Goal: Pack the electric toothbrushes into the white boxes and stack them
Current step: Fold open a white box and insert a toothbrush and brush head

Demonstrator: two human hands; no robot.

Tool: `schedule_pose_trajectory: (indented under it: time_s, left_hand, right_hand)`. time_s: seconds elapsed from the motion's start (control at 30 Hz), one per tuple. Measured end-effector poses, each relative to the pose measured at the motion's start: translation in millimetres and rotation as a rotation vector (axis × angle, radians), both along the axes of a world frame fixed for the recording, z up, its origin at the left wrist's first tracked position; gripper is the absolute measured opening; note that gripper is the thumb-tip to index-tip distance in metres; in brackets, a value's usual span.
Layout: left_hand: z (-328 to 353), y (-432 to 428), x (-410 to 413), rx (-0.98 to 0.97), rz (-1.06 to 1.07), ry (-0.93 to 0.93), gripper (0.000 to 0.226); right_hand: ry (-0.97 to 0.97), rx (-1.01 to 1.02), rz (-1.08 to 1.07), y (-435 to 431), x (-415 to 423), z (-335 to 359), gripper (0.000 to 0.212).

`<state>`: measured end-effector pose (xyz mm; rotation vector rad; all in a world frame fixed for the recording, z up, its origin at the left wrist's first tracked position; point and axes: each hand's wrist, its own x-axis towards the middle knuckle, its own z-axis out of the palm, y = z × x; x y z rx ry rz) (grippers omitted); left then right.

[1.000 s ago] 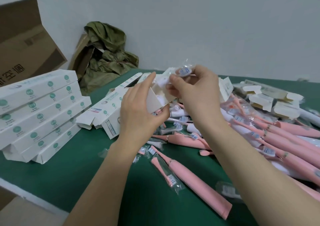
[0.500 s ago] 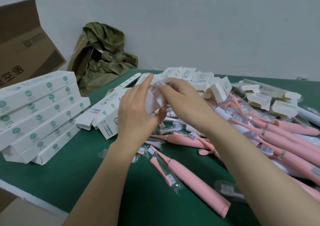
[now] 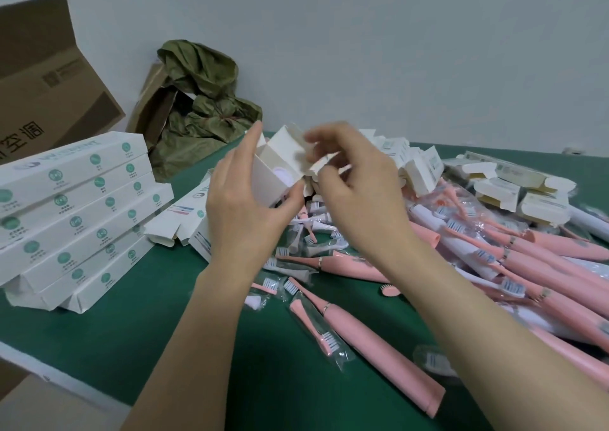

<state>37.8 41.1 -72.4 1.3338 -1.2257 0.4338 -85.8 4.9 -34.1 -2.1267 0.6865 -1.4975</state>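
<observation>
Item 1. White box (image 3: pixel 276 166), held above the green table (image 3: pixel 131 331) between a person's two hands, open end tilted up with its flaps standing loose. Something pale pink and round shows inside the mouth; it is too blurred to identify.

Item 2. Left hand (image 3: pixel 244 213), on the left side of the box. The thumb is under the lower edge and the fingers are up along the side wall, wrapped round the box body.

Item 3. Right hand (image 3: pixel 356 180), at the box's open end. The fingers are curled and pinch an end flap, though motion blur hides the exact contact.

Item 4. Stack of closed white boxes (image 3: pixel 72 213), well to the left of the held box, several layers high.

Item 5. Open-ended boxes (image 3: pixel 184 219), lying flat just left of and below the held box.

Item 6. Loose brush heads (image 3: pixel 309 229) in clear wrappers, directly beneath the held box.

Item 7. Single pink toothbrush (image 3: pixel 372 341), below the held box, nearest the person, with a wrapped head alongside it.

Item 8. Heap of pink toothbrushes (image 3: pixel 527 265), to the right of the held box.

Item 9. Small cream cartons (image 3: pixel 527 193), far right of the held box.

Item 10. Brown carton (image 3: pixel 43 77) and olive cloth (image 3: pixel 204 100), behind and left of the held box, against the wall.
</observation>
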Motion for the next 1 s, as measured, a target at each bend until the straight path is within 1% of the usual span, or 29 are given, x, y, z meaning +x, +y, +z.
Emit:
schedule_pose_trajectory:
  time_s: [0.03, 0.07, 0.13, 0.17, 0.2, 0.23, 0.33, 0.37, 0.47, 0.5, 0.57, 0.63, 0.67, 0.73, 0.8, 0.87, 0.9, 0.93, 0.97, 1.0]
  left_hand:
    - [0.7, 0.6, 1.9, -0.007, 0.006, 0.021, 0.072]
    - [1.1, 1.1, 3.4, -0.014, 0.008, 0.040, 0.073]
    - [1.3, 1.5, 3.8, -0.025, 0.008, 0.038, 0.073]
    - [0.9, 1.4, 3.1, -0.024, 0.005, 0.024, 0.072]
    - [0.6, 0.9, 2.5, -0.022, -0.001, 0.013, 0.072]
    - [0.2, 0.5, 1.9, -0.019, -0.005, 0.006, 0.072]
    - [-0.4, 0.4, 0.9, -0.006, -0.025, 0.007, 0.072]
    - [-0.5, 0.4, 0.7, -0.002, -0.034, 0.011, 0.072]
    - [-0.1, 1.0, 1.2, -0.010, -0.041, 0.015, 0.072]
    - [0.3, 1.0, 1.2, -0.018, -0.042, 0.018, 0.072]
    - [0.9, 1.3, 1.5, -0.030, -0.044, 0.021, 0.071]
    - [1.0, 0.8, 1.4, -0.028, -0.047, 0.019, 0.070]
    - [0.9, 0.6, 1.1, -0.023, -0.050, 0.017, 0.071]
    - [0.2, 0.3, 0.2, -0.015, -0.053, 0.018, 0.071]
    - [-0.5, 0.4, -0.7, -0.008, -0.055, 0.020, 0.072]
    - [-0.9, 0.3, -1.3, 0.007, -0.047, 0.011, 0.074]
    - [-1.1, -0.1, -1.5, 0.018, -0.041, 0.005, 0.074]
    - [-1.4, -0.4, -1.7, 0.030, -0.039, -0.004, 0.074]
    - [-2.0, -0.5, -2.2, 0.042, -0.041, -0.011, 0.074]
    - [-2.5, -0.6, -2.9, 0.057, -0.046, -0.016, 0.074]
  right_hand:
    - [-0.036, 0.066, -0.018, -1.0, -1.2, -2.7, 0.024]
    - [0.049, 0.117, -0.048, -2.7, -1.1, -6.7, 0.020]
    - [0.480, 0.151, -0.080, -7.2, 3.8, -20.8, 0.020]
    - [0.657, 0.157, -0.069, -11.0, 7.4, -30.1, 0.021]
    - [0.771, 0.160, -0.059, -14.8, 12.1, -37.6, 0.021]
    - [0.839, 0.159, -0.055, -18.1, 17.2, -43.1, 0.021]
    - [0.949, 0.137, -0.019, -26.8, 37.5, -52.8, 0.011]
    - [0.969, 0.121, 0.009, -27.6, 44.0, -54.1, 0.014]
    - [0.975, -0.029, 0.007, -26.6, 58.6, -53.7, 0.038]
    - [0.960, -0.080, 0.014, -24.7, 60.7, -53.7, 0.041]
    - [0.982, -0.109, 0.057, -20.7, 61.5, -56.9, 0.035]
    - [1.098, -0.151, 0.041, -16.6, 58.4, -60.4, 0.027]
    - [1.113, -0.152, 0.022, -16.3, 55.7, -61.9, 0.025]
    - [1.027, -0.104, 0.006, -17.9, 49.7, -59.7, 0.025]
    - [0.837, 0.037, 0.014, -20.3, 40.7, -50.3, 0.024]
    - [0.636, 0.176, -0.030, -24.6, 26.1, -35.8, 0.013]
    - [0.570, 0.251, -0.059, -26.5, 16.6, -26.6, 0.015]
    - [0.494, 0.364, -0.036, -28.5, 5.1, -16.3, 0.019]
    - [0.386, 0.514, 0.072, -29.1, -7.6, -4.3, 0.019]
    - [0.249, 0.681, 0.236, -28.6, -20.6, 9.1, 0.017]
